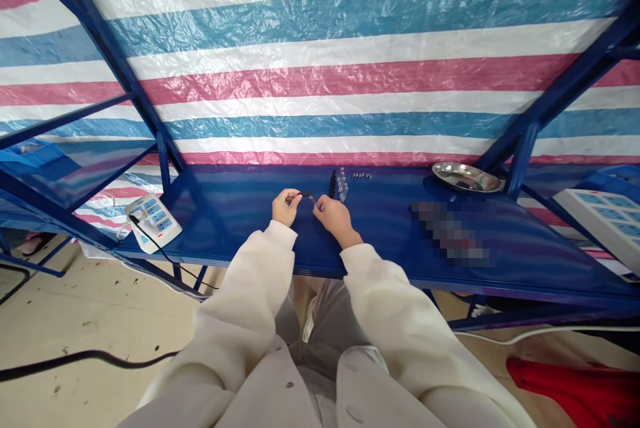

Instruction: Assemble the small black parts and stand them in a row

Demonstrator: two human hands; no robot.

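Note:
My left hand (285, 207) is closed in a pinch on a small black cylinder-shaped piece (305, 195) that points to the right. Facing it, my right hand (334, 216) pinches a short clear plastic tube (314, 201). The two pieces meet or nearly meet at their ends; whether they are joined I cannot tell. Just beyond my right hand stand a row of black pieces (333, 183) and several clear plastic pieces (343, 183). To their right lie several tiny dark and shiny parts (361, 176).
The blue metal table (240, 195) has a round steel tray (465, 178) at the back right and a pixelated item (450, 231) in front of it. White power strips sit at the left (154, 223) and far right (600, 221). Blue frame posts (545, 121) rise before a striped sheet (325, 81).

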